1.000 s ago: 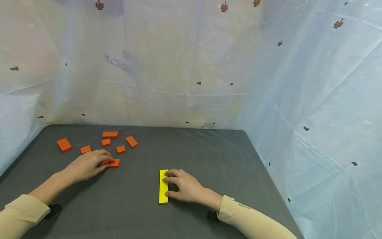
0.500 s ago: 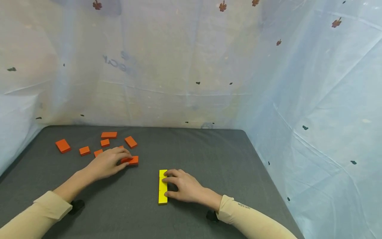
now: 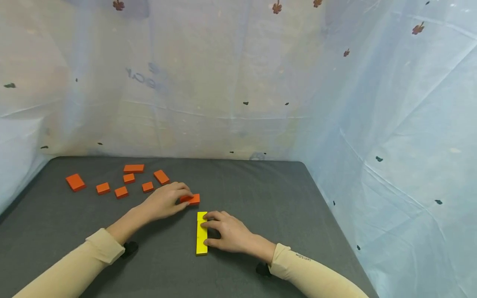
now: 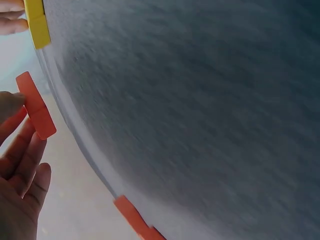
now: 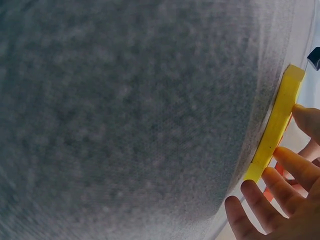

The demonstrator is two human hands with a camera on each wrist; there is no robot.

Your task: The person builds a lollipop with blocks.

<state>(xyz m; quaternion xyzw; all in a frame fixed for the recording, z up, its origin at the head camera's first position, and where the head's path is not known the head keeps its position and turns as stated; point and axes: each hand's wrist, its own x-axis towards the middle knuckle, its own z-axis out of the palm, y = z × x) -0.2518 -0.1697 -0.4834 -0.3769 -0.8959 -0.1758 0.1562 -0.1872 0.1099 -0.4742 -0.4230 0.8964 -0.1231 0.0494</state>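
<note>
In the head view, the left hand [image 3: 165,200] pinches an orange block [image 3: 195,199] between thumb and fingertips, just beyond and left of the upper end of a yellow bar [image 3: 201,238]. The left wrist view shows this orange block [image 4: 36,106] with a faint line across it; the hand covers part of it. The right hand [image 3: 232,234] has spread, slightly bent fingers, their tips and the thumb touching the right side of the yellow bar. That bar [image 5: 276,120] shows a seam close to one end in the right wrist view.
Several loose orange blocks lie at the back left of the dark table [image 3: 253,186], among them a large one [image 3: 75,182] at far left and another [image 3: 161,177] just behind the left hand. Translucent sheeting [image 3: 208,82] hangs behind and at the sides.
The left hand has moved right with its orange block, from among the loose blocks to near the yellow bar, uncovering small orange blocks behind it. The right hand and yellow bar have stayed put.
</note>
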